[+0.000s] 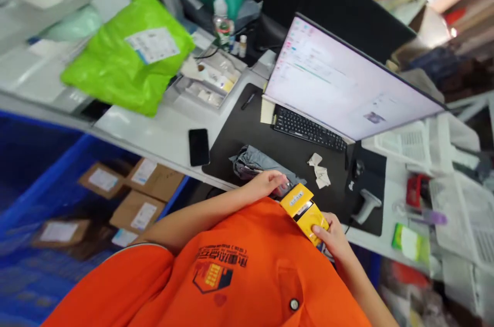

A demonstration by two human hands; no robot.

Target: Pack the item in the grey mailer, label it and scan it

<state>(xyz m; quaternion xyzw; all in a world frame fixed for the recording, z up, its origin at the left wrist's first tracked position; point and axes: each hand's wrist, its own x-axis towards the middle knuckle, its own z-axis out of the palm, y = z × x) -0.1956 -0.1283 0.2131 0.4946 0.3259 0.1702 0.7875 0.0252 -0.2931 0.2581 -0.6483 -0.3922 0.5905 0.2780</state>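
Note:
My right hand (334, 237) grips a small yellow box (306, 214) by its lower end, close to my orange shirt. White label strips show on the box, and a dark band crosses it. Just left of its upper end, my left hand (266, 184) is closed, fingertips pinched around something small and partly see-through that I cannot make out. Behind the left hand a crumpled grey plastic mailer bag (262, 162) lies on the black desk mat (235, 134). Torn white paper scraps (320, 170) rest on the mat beyond the box.
A phone (199, 147), keyboard (309, 127), monitor (347, 80) and barcode scanner (366, 206) are on the desk. At left stands a bright green parcel (131, 54) beside an open tray (212, 83). Below, a blue bin (50, 162) holds several cardboard boxes (154, 175). White baskets (455, 198) stand right.

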